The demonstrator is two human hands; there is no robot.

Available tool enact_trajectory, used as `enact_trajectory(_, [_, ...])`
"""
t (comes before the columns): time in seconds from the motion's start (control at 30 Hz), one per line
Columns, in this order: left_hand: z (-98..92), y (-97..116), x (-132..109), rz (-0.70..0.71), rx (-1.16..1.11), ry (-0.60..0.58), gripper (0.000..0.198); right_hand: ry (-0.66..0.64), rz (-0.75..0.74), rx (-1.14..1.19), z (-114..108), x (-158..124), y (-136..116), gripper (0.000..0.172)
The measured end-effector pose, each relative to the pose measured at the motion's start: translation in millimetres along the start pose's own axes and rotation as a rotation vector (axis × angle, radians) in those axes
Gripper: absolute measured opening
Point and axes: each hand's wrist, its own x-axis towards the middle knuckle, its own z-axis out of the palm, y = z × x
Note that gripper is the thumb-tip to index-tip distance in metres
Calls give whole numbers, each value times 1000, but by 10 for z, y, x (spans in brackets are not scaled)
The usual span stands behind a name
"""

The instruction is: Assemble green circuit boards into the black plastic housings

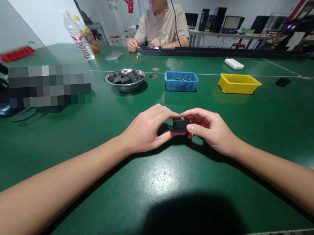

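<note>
Between my two hands is a small black box-shaped plastic part [181, 124], held just above the green table. My left hand [153, 126] grips its left side, thumb below and fingers on top. From the other side my right hand [209, 126] closes on it, thumb on the near face and index finger along the top edge. A small light-coloured bit shows at the top of the part, and a short dark piece sticks out to its left. The fingertips behind it are partly hidden.
Beyond my hands stand a metal bowl [127, 85] of black parts, a blue bin [181, 86] with small green pieces and a yellow bin [238, 86]. A black piece [282, 82] and a white object [234, 64] lie right. Bottles [80, 40] stand left; a person [164, 25] sits opposite.
</note>
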Motion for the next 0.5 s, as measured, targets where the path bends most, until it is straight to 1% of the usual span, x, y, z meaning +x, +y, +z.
enact_trajectory(0.13, [-7, 0, 9, 49, 19, 48, 26, 23, -14, 5, -3, -6, 2, 37])
enact_trajectory(0.23, [-10, 3, 6, 80, 25, 57, 27, 35, -4, -16, -1, -15, -1, 41])
enact_trajectory(0.33, [-7, -3, 4, 86, 32, 64, 29, 23, 10, -48, 3, -21, -11, 41])
enact_trajectory(0.5, [-3, -12, 5, 82, 30, 80, 32, 15, -17, -54, 12, -21, -15, 41])
